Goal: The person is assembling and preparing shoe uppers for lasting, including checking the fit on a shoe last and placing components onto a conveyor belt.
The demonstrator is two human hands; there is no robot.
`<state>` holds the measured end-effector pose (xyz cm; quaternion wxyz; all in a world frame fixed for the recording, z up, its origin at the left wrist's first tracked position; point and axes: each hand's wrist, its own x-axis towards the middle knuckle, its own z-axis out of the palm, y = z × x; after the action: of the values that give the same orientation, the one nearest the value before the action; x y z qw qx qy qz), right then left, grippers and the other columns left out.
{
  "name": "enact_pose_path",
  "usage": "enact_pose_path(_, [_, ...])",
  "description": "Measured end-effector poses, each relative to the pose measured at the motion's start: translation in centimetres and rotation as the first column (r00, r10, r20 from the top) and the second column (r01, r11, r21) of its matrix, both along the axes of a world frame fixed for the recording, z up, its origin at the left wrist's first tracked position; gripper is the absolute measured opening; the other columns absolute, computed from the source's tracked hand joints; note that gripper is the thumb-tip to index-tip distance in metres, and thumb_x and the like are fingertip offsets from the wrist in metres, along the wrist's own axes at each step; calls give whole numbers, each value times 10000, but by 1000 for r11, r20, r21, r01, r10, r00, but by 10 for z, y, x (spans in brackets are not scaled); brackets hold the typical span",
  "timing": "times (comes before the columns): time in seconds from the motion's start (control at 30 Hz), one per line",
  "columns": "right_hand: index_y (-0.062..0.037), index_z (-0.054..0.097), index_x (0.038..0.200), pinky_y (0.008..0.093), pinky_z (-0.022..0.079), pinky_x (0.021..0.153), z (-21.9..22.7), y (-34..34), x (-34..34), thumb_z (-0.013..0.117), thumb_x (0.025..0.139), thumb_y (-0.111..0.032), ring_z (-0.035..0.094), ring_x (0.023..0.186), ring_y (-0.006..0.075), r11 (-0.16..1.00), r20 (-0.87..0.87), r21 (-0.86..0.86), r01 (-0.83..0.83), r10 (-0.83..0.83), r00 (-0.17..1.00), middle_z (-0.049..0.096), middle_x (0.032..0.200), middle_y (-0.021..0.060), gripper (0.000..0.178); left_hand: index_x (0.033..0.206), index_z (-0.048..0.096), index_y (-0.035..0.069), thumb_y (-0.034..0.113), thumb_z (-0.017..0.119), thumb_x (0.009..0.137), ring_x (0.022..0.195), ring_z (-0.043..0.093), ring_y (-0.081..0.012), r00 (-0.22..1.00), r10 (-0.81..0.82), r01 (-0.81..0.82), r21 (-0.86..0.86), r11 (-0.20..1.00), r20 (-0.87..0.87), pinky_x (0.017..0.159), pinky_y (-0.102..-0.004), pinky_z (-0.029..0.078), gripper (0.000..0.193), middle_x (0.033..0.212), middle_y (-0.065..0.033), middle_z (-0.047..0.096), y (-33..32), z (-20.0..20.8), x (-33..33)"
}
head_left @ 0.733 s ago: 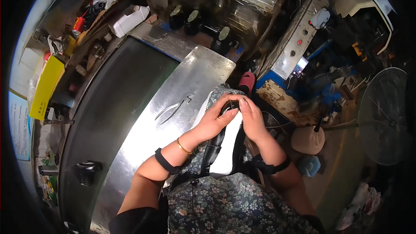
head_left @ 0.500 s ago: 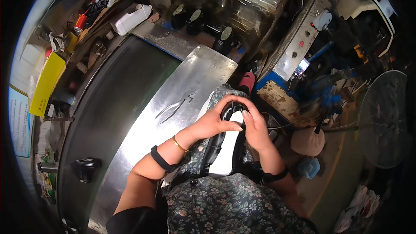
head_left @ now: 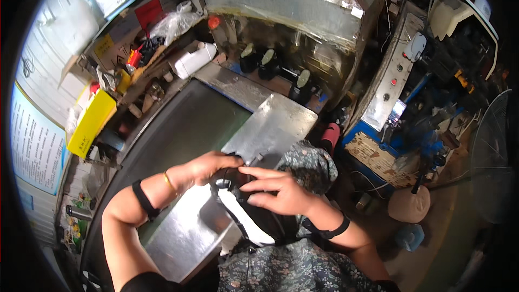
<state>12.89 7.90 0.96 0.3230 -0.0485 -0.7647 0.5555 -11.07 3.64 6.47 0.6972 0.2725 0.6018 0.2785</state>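
Note:
A black shoe point(head_left: 240, 215) with a white sole face turned up lies tilted across my lap, its toe end pointing away from me. My left hand point(head_left: 213, 168) is closed around the toe end, thumb and fingers bent over its edge. At the toe's right side is my right hand point(head_left: 281, 190), fingers stretched and apart, with its fingertips near those of the left hand. The hands hide part of the toe. Just beyond the fingers, the metal head of a pair of pincers point(head_left: 259, 158) shows on the steel plate point(head_left: 286, 116); its handles are hidden.
A dark conveyor belt point(head_left: 186, 122) runs along the left under a shelf with a yellow box point(head_left: 91, 122) and a white jug point(head_left: 195, 59). Several black shoes point(head_left: 268, 65) stand at the far end. To the right are a control panel point(head_left: 392, 78) and a fan point(head_left: 489, 157).
The shoe has tilted, its toe swinging left toward the plate. Both hands have gone left with it; my right fingers have straightened from their grip. The view has shifted, and the pincers are now mostly covered.

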Motion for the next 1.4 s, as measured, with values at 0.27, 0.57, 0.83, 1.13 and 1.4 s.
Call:
enact_pose_path(0.27, [34, 663, 1081, 273, 555, 734, -126, 43, 21, 605, 961, -20, 701, 827, 141, 659, 30, -432, 615, -671, 741, 724, 976, 113, 144, 1177, 629, -19, -51, 693, 781, 884, 657, -115, 988, 123, -65, 475, 878, -93, 834, -258, 532, 403, 987, -47, 694, 33, 63, -38])
enact_pose_path(0.57, [-3, 679, 1015, 316, 556, 649, -109, 62, 21, 610, 912, 14, 704, 714, 218, 713, -6, 31, 701, -701, 713, 707, 883, 130, 125, 1202, 610, 16, -10, 684, 861, 882, 626, -112, 888, 459, -248, 875, 415, 34, 790, -259, 503, 350, 961, -31, 652, 270, -20, -41])
enact_pose_path(0.83, [-27, 682, 1005, 350, 575, 694, -110, 74, 17, 663, 843, 27, 706, 770, 276, 720, -29, 146, 679, -683, 730, 720, 914, 113, 172, 1337, 539, 79, 197, 720, 874, 1177, 612, -348, 610, 554, 396, 824, 405, -566, 955, -403, 498, 511, 1290, -202, 618, 390, -201, 4])
enact_pose_path(1.13, [-14, 677, 995, 350, 561, 691, -109, 63, 13, 640, 847, 35, 695, 765, 279, 713, -25, 175, 680, -687, 726, 711, 925, 133, 161, 1262, 621, 61, 95, 609, 942, 1084, 664, -319, 521, 662, -154, 703, 694, -539, 951, -376, 510, 322, 1186, -169, 688, 317, -233, -55])
enact_pose_path(1.4, [10, 656, 1005, 377, 531, 818, -118, 49, 16, 595, 913, 4, 670, 886, 296, 697, 16, 179, 695, -708, 706, 705, 979, 149, 111, 1216, 643, 0, 114, 631, 952, 1095, 662, -229, 594, 711, -381, 646, 661, -377, 950, -330, 516, 288, 1145, -155, 700, 27, -239, -86])
